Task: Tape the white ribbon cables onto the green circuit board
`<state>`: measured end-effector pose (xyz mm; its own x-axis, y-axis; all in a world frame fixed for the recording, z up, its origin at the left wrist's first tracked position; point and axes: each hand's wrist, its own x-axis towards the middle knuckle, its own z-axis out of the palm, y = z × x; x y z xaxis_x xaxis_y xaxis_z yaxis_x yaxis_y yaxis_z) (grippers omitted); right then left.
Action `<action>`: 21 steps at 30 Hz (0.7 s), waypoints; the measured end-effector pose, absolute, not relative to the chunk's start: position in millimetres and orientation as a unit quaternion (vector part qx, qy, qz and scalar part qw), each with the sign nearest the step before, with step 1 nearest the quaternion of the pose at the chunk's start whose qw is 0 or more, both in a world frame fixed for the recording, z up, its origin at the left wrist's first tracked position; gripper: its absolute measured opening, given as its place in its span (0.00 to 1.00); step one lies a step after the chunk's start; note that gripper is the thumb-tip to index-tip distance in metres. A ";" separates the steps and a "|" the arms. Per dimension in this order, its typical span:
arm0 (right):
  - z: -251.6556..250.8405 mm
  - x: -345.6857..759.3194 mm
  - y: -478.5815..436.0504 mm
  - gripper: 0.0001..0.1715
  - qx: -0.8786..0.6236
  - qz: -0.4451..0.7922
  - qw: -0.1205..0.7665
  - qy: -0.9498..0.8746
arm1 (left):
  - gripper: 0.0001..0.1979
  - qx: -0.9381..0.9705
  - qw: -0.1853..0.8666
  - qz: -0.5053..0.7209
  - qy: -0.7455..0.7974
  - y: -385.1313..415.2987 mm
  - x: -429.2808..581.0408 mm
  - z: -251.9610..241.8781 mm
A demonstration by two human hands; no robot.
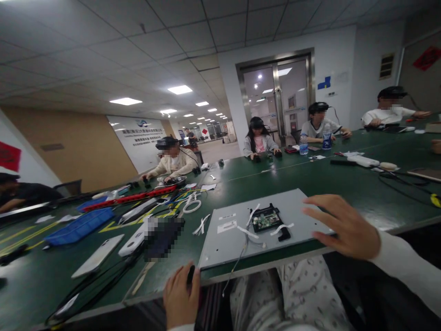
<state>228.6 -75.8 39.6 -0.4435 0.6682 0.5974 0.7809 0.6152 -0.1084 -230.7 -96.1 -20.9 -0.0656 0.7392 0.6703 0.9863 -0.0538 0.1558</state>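
Observation:
A flat grey metal panel [220, 250] lies tilted across the front edge of the green table. At its middle sits a green circuit board [267, 220] in a black frame, with strips of white tape and a thin cable that hangs over the edge. My left hand [181, 294] is at the table edge by the panel's near left corner, its fingers closed round a small black object [190, 274], mostly hidden. Over the panel's right edge, my right hand [344, 227] has its fingers spread and holds nothing; whether it touches the panel I cannot tell.
To the left lie a white phone [98, 256], a white power strip [134, 239], a blue tray [81, 225] and black cables. White cable pieces [201, 224] lie left of the panel. Water bottles [303, 145] stand further back. Several people sit around the table.

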 end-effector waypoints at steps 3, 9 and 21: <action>33.4 226.6 -58.4 0.39 -0.402 -0.090 0.270 -0.870 | 0.18 -0.664 0.178 -0.296 -0.663 -84.1 -216.2 -20.5; -7.1 238.5 -21.8 0.52 -0.426 -0.009 0.153 -0.892 | 0.18 -0.667 0.178 -0.301 -0.658 -71.8 -205.2 -20.5; -28.1 325.4 -32.6 0.44 -0.563 0.015 0.138 -0.815 | 0.15 -0.743 0.055 -0.228 -0.627 -23.6 -110.7 5.2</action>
<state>325.4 -32.6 -28.1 -0.3282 0.9215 0.2076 0.9130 0.3658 -0.1807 -110.7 -23.6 5.2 0.1090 0.9069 0.4070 0.9568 -0.2067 0.2043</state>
